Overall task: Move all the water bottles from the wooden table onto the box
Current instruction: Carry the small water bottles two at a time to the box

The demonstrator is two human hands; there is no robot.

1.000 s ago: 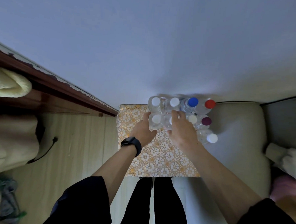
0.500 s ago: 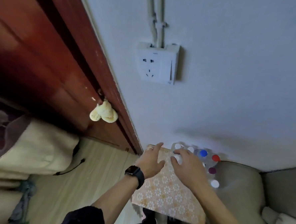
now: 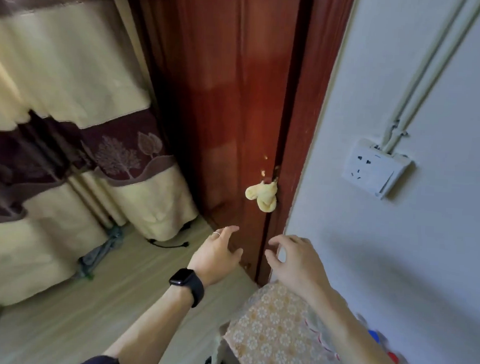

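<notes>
Water bottles (image 3: 374, 335) show in the head view only as a blurred cluster at the lower right, just past the right forearm. A blue cap, a red cap and a white cap can be made out above clear plastic. They sit at the wall side of the box (image 3: 274, 336), though the blur hides how each one stands. The box top wears a soft cover printed with pale flowers on a tan ground, and its near corner droops in a fold.

Both hands hang in the air above and beyond the box's far corner and touch nothing. The left hand (image 3: 218, 254) has its fingers spread and lightly bent, with a thin ring (image 3: 216, 233) on one finger and a black watch (image 3: 188, 286) at the wrist. The right hand (image 3: 296, 261) is likewise spread wide, fingertips curved downward, holding nothing.

Behind them stands a glossy red-brown wooden door (image 3: 232, 97) with a lump of yellow cloth (image 3: 263, 196) at its edge. The matt pale wall (image 3: 397, 261) carries a white socket (image 3: 374, 168) fed by two thin pipes (image 3: 425, 66). Cream and maroon curtains (image 3: 69, 109) with a tree pattern hang at the left over a pale plank floor (image 3: 56, 317).
</notes>
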